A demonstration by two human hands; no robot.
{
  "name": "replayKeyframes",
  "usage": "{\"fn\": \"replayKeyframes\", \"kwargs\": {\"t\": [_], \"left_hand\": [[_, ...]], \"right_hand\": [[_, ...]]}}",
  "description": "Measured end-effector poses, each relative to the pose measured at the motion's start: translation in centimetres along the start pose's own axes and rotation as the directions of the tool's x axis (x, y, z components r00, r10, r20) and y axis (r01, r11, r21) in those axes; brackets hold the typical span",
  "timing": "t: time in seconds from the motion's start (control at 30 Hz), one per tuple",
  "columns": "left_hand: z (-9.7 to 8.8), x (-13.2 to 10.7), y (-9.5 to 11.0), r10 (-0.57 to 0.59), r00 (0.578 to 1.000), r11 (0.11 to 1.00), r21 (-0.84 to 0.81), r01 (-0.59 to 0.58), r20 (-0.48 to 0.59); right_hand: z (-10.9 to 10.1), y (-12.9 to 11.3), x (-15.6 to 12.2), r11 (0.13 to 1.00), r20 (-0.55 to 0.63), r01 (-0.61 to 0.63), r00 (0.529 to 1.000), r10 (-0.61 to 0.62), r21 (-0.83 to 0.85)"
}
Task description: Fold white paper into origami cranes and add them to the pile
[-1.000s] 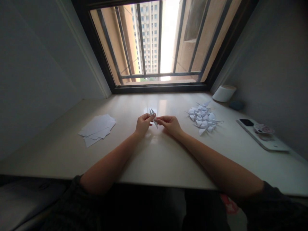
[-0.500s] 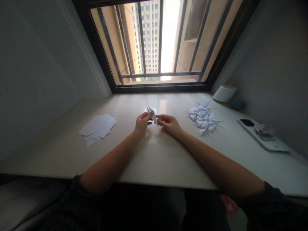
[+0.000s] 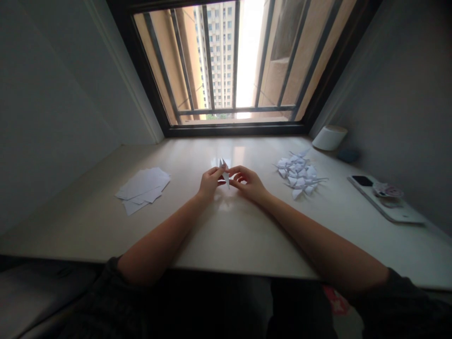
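Note:
A small folded white paper piece (image 3: 223, 170) is held upright just above the pale desk (image 3: 226, 235), in front of the window. My left hand (image 3: 209, 182) pinches its left side with thumb and fingers. From the right, my right hand (image 3: 248, 181) meets it, thumb and forefinger closed on the same piece. A pile of several finished folded paper shapes (image 3: 298, 173) lies to the right of my hands. To the left lies a loose stack of flat white paper sheets (image 3: 143, 189).
A phone (image 3: 383, 202) with a round sticker-like grip lies at the right edge. A white cylinder (image 3: 329, 137) and a small dark object (image 3: 347, 155) sit by the right wall. The barred window (image 3: 233, 66) backs the desk.
The folded piece has turned in my fingers from tilted to nearly upright. My right thumb and forefinger have shifted closer onto it. Both arms stay where they were.

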State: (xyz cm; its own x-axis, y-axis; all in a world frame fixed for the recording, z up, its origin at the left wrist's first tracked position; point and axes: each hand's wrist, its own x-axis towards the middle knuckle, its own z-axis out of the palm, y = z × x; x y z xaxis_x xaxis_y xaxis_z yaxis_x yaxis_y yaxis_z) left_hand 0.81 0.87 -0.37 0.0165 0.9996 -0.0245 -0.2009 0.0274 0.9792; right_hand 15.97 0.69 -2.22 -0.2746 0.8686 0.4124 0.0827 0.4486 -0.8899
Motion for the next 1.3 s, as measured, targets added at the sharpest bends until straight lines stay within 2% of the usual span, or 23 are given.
{"fn": "replayKeyframes", "kwargs": {"t": [0.27, 0.43, 0.57, 0.73, 0.93, 1.13, 1.3], "left_hand": [[-0.3, 0.3, -0.1, -0.057, 0.998, 0.997, -0.043, 0.058, 0.024], [-0.2, 0.3, -0.1, -0.018, 0.999, 0.999, -0.035, 0.019, 0.028], [-0.1, 0.2, 0.0, 0.016, 0.999, 1.0, 0.0, -0.016, 0.04], [0.0, -0.1, 0.0, 0.071, 0.994, 0.994, 0.079, -0.077, 0.078], [0.0, 0.0, -0.1, 0.051, 0.998, 0.995, 0.088, -0.055, 0.048], [-0.2, 0.4, -0.3, 0.039, 0.997, 0.996, 0.081, -0.045, 0.066], [-0.2, 0.4, -0.6, 0.05, 0.994, 0.989, 0.133, -0.063, 0.093]], "right_hand": [[-0.2, 0.0, 0.0, 0.999, -0.015, -0.003, 1.0, 0.003, -0.045], [-0.1, -0.1, -0.3, 0.985, 0.012, 0.078, 0.997, -0.077, -0.156], [0.0, -0.5, -0.5, 0.949, -0.021, 0.148, 0.987, -0.16, -0.278], [-0.4, -1.0, -0.3, 0.892, -0.122, 0.221, 0.949, -0.289, -0.394], [-0.8, -0.7, -0.2, 0.82, -0.121, 0.303, 0.906, -0.406, -0.486], [-0.6, -0.7, -0.3, 0.741, -0.088, 0.396, 0.851, -0.518, -0.542], [-0.4, -1.0, -0.3, 0.731, -0.054, 0.402, 0.857, -0.512, -0.552]]}}
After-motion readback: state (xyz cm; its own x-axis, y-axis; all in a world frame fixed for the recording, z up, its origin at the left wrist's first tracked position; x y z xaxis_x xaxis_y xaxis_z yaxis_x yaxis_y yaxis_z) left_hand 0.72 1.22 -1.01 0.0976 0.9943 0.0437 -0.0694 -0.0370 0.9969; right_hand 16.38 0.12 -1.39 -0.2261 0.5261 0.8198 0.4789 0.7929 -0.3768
